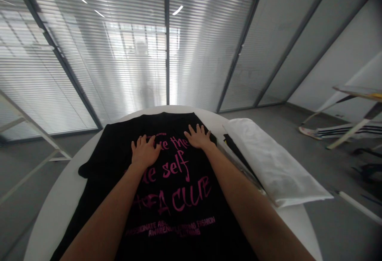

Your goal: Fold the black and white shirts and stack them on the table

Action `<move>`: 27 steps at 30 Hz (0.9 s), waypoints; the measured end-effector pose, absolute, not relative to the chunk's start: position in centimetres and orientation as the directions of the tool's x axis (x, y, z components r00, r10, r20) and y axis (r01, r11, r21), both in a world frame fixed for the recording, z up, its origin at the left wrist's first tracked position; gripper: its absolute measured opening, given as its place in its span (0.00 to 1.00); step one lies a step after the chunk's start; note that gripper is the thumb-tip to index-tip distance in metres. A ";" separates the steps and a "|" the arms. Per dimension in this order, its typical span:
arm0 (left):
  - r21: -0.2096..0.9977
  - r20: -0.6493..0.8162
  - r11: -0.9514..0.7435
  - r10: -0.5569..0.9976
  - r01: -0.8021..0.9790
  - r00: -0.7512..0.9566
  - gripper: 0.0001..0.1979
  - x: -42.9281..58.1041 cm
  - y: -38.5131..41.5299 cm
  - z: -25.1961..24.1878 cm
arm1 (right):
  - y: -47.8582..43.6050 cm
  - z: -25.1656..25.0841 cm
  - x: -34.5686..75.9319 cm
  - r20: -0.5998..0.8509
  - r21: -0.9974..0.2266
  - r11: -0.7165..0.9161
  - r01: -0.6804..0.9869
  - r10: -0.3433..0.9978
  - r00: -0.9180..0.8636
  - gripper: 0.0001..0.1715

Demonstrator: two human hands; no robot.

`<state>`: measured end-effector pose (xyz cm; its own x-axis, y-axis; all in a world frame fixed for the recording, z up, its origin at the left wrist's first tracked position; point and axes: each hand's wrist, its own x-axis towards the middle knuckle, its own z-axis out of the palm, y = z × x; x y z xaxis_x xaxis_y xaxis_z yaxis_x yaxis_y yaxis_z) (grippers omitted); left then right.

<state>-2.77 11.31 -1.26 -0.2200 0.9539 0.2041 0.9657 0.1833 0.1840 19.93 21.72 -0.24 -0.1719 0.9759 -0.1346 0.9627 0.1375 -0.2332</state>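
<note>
A black T-shirt with pink lettering lies spread over a round white table. Its lower part runs out of view at the bottom, between my forearms. My left hand rests on the shirt's upper middle, fingers spread, covering part of the print. Further right, my right hand lies on the shirt near its right edge, fingers also spread. Neither hand grips anything.
A white plastic bag lies on the table's right side, with a dark item partly under it. Glass partitions with blinds stand behind. At right are another table and a person's leg in striped trousers.
</note>
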 end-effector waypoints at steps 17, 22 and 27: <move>0.194 0.236 0.186 0.944 0.963 -0.230 0.29 -2.6 10.9 -0.8 | 18.6 4.4 23.8 -0.045 -0.127 -0.040 0.991 0.998 0.035 0.29; 0.186 0.240 0.178 0.945 0.966 -0.221 0.29 -2.7 10.9 -0.9 | 18.7 3.9 24.4 -0.084 -0.219 0.038 0.975 0.995 -0.058 0.31; 0.174 0.238 0.187 0.945 0.967 -0.226 0.28 -2.6 10.9 -0.9 | 18.8 4.6 23.8 0.068 -0.380 0.287 0.879 0.957 -0.283 0.34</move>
